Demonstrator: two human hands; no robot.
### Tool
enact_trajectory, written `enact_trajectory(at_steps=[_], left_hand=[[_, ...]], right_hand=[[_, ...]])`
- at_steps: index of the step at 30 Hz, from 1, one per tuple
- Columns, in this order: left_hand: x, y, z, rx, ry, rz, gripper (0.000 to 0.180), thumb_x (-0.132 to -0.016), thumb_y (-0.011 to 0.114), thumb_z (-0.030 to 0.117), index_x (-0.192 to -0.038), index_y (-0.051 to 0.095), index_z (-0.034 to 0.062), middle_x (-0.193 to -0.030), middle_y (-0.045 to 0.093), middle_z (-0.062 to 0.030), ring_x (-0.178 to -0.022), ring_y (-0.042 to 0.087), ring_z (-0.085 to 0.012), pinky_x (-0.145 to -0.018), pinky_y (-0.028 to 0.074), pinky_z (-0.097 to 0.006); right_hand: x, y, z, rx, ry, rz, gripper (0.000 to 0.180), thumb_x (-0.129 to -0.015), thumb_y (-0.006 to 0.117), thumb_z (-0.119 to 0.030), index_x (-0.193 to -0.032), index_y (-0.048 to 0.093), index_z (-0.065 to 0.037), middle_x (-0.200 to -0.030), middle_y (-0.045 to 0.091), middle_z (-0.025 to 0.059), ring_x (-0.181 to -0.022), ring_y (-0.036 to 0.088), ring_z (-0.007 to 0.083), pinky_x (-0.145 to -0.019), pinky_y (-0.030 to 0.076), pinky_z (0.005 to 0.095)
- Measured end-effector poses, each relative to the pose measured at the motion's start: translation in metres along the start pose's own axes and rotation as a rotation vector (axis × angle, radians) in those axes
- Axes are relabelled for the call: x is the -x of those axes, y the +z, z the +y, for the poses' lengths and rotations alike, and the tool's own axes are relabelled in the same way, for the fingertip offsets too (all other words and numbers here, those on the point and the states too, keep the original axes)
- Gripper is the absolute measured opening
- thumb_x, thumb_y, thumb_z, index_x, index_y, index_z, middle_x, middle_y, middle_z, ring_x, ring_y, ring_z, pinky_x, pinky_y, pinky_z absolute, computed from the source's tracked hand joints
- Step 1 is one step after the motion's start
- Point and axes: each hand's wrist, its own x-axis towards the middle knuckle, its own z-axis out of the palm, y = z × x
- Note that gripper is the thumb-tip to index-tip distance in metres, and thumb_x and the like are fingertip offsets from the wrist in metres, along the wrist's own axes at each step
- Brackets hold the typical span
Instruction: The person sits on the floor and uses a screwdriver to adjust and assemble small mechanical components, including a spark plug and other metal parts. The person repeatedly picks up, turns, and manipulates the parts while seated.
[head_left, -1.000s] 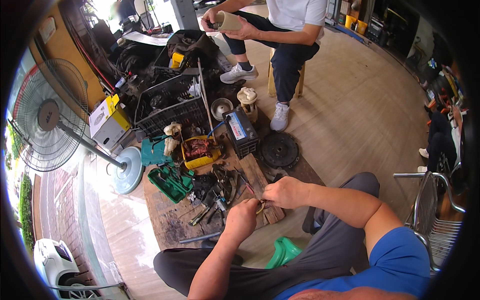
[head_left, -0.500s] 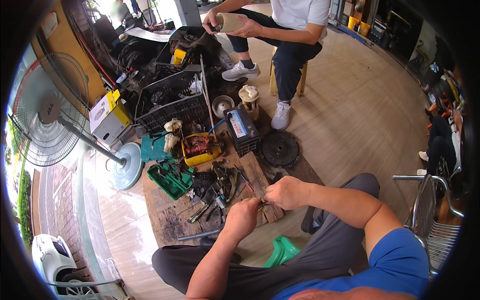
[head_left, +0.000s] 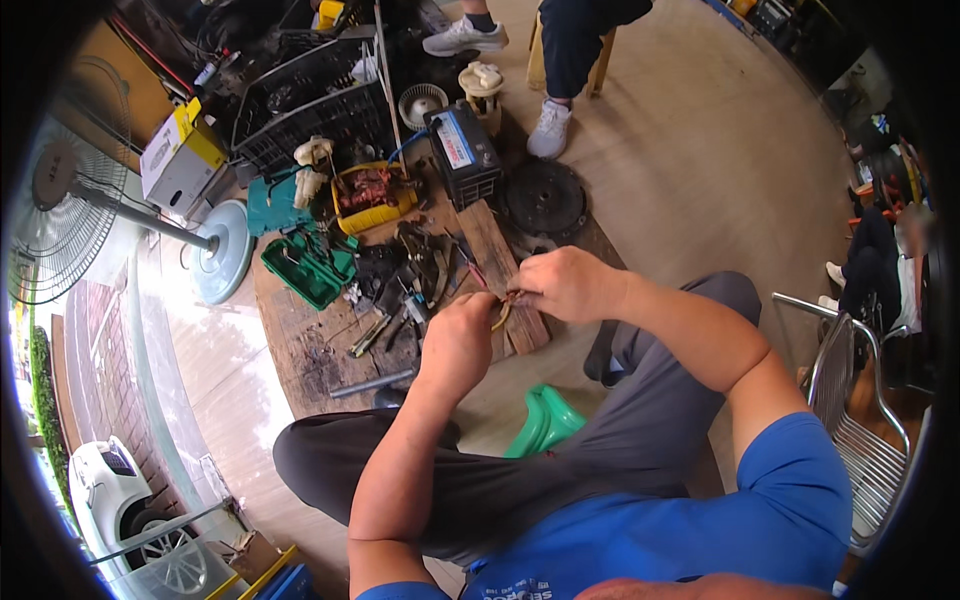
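From my remote seat, I see what looks like a vehicle repair workshop, open to the street. On and around a stained wooden worktop (head_left: pixel 310 350) lie a car battery (head_left: pixel 472 165), a round black disc (head_left: pixel 543 198), a heap of grimy tools (head_left: pixel 408 290) and a green tool case (head_left: pixel 300 275). Beyond stands a black crate (head_left: pixel 310 125); outside, a white car (head_left: pixel 105 490) beside brick paving (head_left: pixel 113 345).

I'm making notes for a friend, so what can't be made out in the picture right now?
All in the head view:
Small yellowish piece: mostly hidden by the fingers.
Seated person: upper body cut off by the top edge.
Pile of parts: too small and jumbled to tell apart.
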Motion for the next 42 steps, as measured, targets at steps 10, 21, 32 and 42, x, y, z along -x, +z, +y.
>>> enact_trajectory(at_steps=[10, 21, 32, 42], left_hand=[[-0.001, -0.004, 0.009, 0.244, -0.134, -0.062, 0.014, -0.088, 0.062, 0.005, -0.100, 0.066, -0.0015, -0.089, 0.066, -0.0230, -0.084, 0.064, -0.0411, -0.074, 0.051, -0.045], [0.000, -0.005, 0.003, 0.592, -0.398, -0.234, 0.016, -0.099, 0.056, 0.009, -0.106, 0.065, -0.0028, -0.074, 0.061, -0.0004, -0.064, 0.054, -0.0063, -0.057, 0.045, -0.025], [-0.004, -0.016, 0.008, 0.997, -0.502, -0.248, 0.014, -0.103, 0.052, 0.012, -0.104, 0.061, 0.0009, -0.075, 0.058, 0.0017, -0.063, 0.052, -0.0052, -0.056, 0.042, -0.022], [-0.005, -0.007, 0.000, 0.583, -0.446, -0.134, 0.014, -0.100, 0.055, 0.010, -0.101, 0.063, -0.0020, -0.072, 0.058, 0.0001, -0.063, 0.052, -0.0066, -0.057, 0.043, -0.024]], right_hand=[[-0.002, -0.003, 0.000, 0.077, -0.051, -0.062, 0.020, -0.084, 0.069, -0.020, -0.096, 0.067, -0.005, -0.084, 0.064, 0.0096, -0.081, 0.066, 0.0300, -0.070, 0.054, 0.0384], [-0.003, -0.027, -0.003, -0.116, -0.052, -0.008, 0.022, -0.086, 0.070, -0.016, -0.102, 0.068, -0.002, -0.088, 0.065, 0.0119, -0.083, 0.065, 0.0313, -0.072, 0.053, 0.0386], [-0.002, -0.031, -0.001, -0.154, -0.005, 0.048, 0.014, -0.086, 0.066, -0.010, -0.097, 0.068, -0.002, -0.085, 0.067, 0.0134, -0.081, 0.066, 0.0322, -0.072, 0.053, 0.0393], [-0.004, -0.030, -0.007, 0.018, -0.101, 0.035, 0.015, -0.081, 0.069, -0.012, -0.094, 0.069, -0.005, -0.079, 0.066, 0.0095, -0.075, 0.066, 0.0291, -0.066, 0.053, 0.0378]])
